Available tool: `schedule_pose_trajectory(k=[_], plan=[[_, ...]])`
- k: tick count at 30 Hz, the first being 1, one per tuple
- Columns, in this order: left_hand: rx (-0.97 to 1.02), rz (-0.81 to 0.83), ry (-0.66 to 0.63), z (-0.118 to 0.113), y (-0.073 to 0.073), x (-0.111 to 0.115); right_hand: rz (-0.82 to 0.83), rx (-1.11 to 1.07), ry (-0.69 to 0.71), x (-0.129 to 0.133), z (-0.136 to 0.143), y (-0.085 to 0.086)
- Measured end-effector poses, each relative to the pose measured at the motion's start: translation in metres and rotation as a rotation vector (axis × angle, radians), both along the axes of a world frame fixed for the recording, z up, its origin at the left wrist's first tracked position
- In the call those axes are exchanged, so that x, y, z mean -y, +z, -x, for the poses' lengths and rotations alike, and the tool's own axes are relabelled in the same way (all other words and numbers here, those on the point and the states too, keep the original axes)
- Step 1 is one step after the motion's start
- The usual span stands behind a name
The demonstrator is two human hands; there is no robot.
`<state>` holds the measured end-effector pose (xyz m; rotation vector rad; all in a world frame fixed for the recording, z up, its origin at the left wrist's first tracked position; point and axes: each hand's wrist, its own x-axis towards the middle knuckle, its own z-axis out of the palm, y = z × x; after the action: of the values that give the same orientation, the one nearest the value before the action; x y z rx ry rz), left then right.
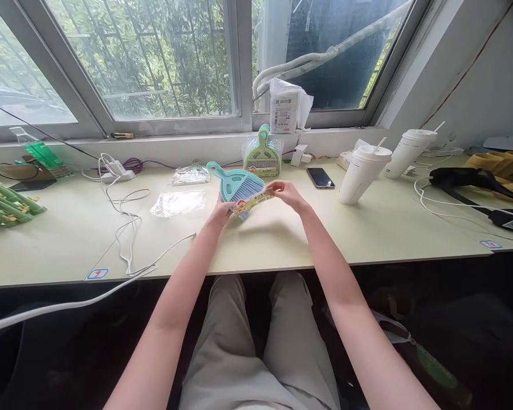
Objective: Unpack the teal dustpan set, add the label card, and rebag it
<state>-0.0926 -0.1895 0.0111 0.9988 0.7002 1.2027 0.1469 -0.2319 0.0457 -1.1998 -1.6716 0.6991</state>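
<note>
Two mini brush-and-dustpan sets: a teal set [236, 185] at the desk's centre and a bagged green set [263, 152] at its 12 o'clock. Two lidded paper cups [362, 172] with straws at 3 o'clock. Two clear plastic bags [178, 202] at 10 o'clock. One smartphone [320, 177] at 2 o'clock.

1. The left hand [220, 212] and right hand [285, 193] hold a teal mini broom [236, 185] above the pale table [282, 239], fingers [271, 188] pinching its paper label [252, 201].
2. A packaged green dustpan set [263, 154] stands behind it.
3. A phone [320, 177] and two white cups [363, 173] are to the right.
4. White cables [123, 228] trail on the left.
</note>
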Motion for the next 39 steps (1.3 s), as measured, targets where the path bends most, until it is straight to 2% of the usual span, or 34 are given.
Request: schedule_pose_trajectory(k=[2, 4, 8, 14, 17, 21, 28, 34, 39], plan=[[-0.031, -0.035, -0.092, -0.003, 0.001, 0.004, -0.095, 0.087, -0.166, -0.003, 0.004, -0.002], [-0.058, -0.038, -0.172, -0.007, 0.003, 0.008, -0.124, 0.188, -0.291, -0.006, 0.007, -0.006], [-0.137, -0.050, -0.244, -0.011, 0.002, 0.014, -0.128, 0.336, -0.417, -0.009, 0.007, -0.012], [-0.194, -0.110, -0.210, -0.010, -0.001, 0.012, -0.191, 0.445, -0.458, -0.008, 0.013, -0.016], [-0.154, -0.119, -0.178, -0.009, 0.001, 0.011, -0.165, 0.415, -0.463, -0.008, 0.016, -0.017], [-0.130, -0.103, -0.226, -0.009, 0.003, 0.012, -0.170, 0.392, -0.466, -0.007, 0.020, -0.019], [-0.103, -0.077, -0.207, -0.010, -0.001, 0.009, -0.159, 0.414, -0.454, -0.007, 0.022, -0.022], [-0.013, -0.063, -0.191, -0.008, 0.002, 0.007, -0.174, 0.387, -0.505, -0.009, 0.015, -0.021], [-0.015, -0.093, -0.224, -0.008, 0.000, 0.007, -0.146, 0.330, -0.469, -0.008, 0.017, -0.019]])
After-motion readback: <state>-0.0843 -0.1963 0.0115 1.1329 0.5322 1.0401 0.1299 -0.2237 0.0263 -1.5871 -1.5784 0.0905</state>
